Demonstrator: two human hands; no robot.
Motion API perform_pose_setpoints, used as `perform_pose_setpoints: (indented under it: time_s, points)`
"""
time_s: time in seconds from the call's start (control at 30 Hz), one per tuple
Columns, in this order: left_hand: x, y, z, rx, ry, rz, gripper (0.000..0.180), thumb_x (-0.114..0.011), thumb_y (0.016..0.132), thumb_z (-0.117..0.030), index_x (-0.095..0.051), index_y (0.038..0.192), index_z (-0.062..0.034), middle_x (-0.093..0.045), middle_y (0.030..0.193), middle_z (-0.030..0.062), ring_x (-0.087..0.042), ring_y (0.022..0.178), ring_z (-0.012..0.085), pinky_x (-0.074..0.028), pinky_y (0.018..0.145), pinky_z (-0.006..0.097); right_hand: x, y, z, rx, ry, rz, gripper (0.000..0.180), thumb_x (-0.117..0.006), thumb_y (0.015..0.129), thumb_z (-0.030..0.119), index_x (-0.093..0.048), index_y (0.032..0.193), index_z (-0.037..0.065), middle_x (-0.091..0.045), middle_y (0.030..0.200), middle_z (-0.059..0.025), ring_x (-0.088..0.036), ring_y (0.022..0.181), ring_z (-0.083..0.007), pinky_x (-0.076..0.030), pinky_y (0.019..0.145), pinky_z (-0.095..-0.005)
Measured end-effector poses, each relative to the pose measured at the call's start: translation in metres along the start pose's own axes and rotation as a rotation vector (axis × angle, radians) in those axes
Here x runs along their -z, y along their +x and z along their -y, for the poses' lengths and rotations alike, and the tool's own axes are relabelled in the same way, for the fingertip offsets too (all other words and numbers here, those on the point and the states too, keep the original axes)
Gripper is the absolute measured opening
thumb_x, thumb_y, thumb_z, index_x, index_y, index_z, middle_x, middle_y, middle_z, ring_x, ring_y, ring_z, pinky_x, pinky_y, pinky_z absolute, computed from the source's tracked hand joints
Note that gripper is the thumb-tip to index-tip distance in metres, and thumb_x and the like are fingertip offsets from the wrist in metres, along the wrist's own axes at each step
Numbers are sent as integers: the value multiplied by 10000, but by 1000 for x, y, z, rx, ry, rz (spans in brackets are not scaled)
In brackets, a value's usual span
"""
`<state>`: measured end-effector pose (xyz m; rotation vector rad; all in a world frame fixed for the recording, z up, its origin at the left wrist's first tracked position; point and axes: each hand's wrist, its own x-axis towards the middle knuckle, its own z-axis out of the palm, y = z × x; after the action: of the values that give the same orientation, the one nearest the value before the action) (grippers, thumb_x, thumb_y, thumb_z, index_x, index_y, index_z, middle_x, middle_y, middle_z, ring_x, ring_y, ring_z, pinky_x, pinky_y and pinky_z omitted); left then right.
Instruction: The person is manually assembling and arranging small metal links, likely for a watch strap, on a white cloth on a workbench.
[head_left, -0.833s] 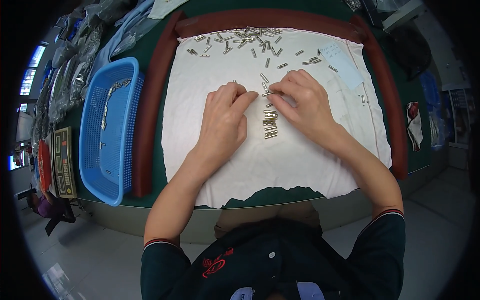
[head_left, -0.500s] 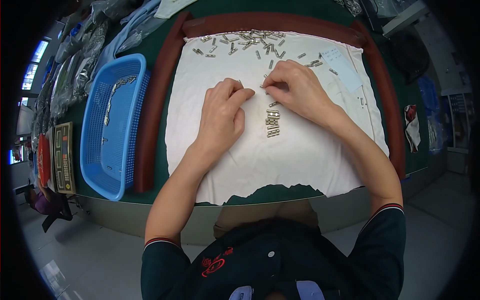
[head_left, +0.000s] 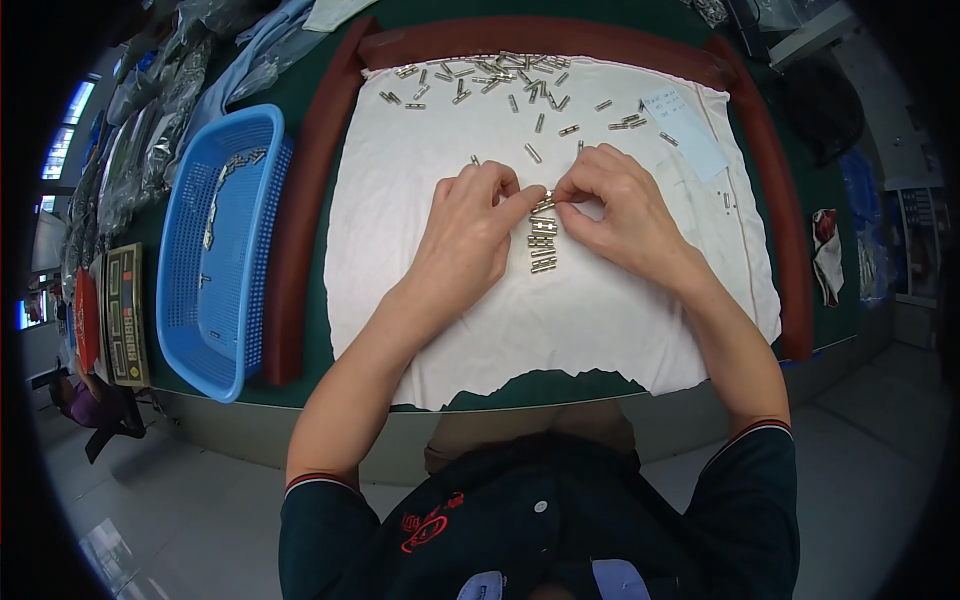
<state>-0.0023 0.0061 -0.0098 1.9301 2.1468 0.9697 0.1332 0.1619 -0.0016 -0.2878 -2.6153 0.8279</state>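
A short column of small silvery metal cylinders (head_left: 543, 240) lies side by side on a white cloth (head_left: 450, 345). At its far end, my left hand (head_left: 462, 232) and my right hand (head_left: 630, 220) meet fingertip to fingertip. Between them is another small metal cylinder (head_left: 544, 204), partly covered by the fingers. Both hands are closed in a pinch on it. One loose cylinder (head_left: 533, 153) rests just beyond my hands. A scattered heap of similar cylinders (head_left: 510, 72) lies at the cloth's far edge.
A dark red padded frame (head_left: 300, 220) borders the cloth at left, back and right. Left of it stands a blue plastic basket (head_left: 222, 350) holding a few metal pieces. A pale blue paper slip (head_left: 690, 130) lies at the cloth's far right. Plastic-wrapped bundles (head_left: 140, 140) pile up far left.
My left hand has moved right and my right hand slightly right and nearer, so their fingertips now meet at the column's far end. A loose cylinder beyond them is uncovered.
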Motion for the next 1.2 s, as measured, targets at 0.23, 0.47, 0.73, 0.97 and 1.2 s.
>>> perform_pose_setpoints:
  time_s: [0.23,0.47,0.73,0.97,1.2]
  points:
    - [1,-2,5,-2,-30,-61,343,-571,753,80,-653,1065,-36,-551,991,99,-528,936,251,-388,855,357,0,-5,-4,35,-43,-99,106,-651,727,15,-672,831,11,-592,772,-81,-568,791,-240,-451,729,-354]
    - [-2,-3,-2,-27,-14,-46,331,-614,759,19,-628,1085,-34,-544,970,92,-529,924,248,-394,825,353,-9,-6,0,133,-64,-76,139,-652,712,2,-684,846,21,-586,775,-74,-560,784,-239,-441,719,-361]
    - [4,-8,-5,-86,9,-32,423,-614,714,47,-629,1127,-45,-540,966,83,-529,910,236,-396,818,354,-7,-3,-8,60,-19,-225,76,-647,709,15,-671,778,38,-607,726,-56,-578,751,-242,-452,692,-360]
    - [11,-19,-18,-191,233,81,453,-590,718,38,-603,1168,-6,-527,1006,79,-523,949,227,-379,865,382,-12,-1,-22,21,-1,-352,53,-650,713,7,-669,756,33,-605,697,-65,-582,711,-249,-471,646,-363]
    - [16,-40,-26,-142,325,186,550,-568,729,38,-547,1278,0,-494,1065,84,-497,1009,216,-351,914,394,-11,0,-23,62,-30,-334,74,-644,703,8,-671,767,33,-609,693,-67,-584,699,-250,-478,647,-364]
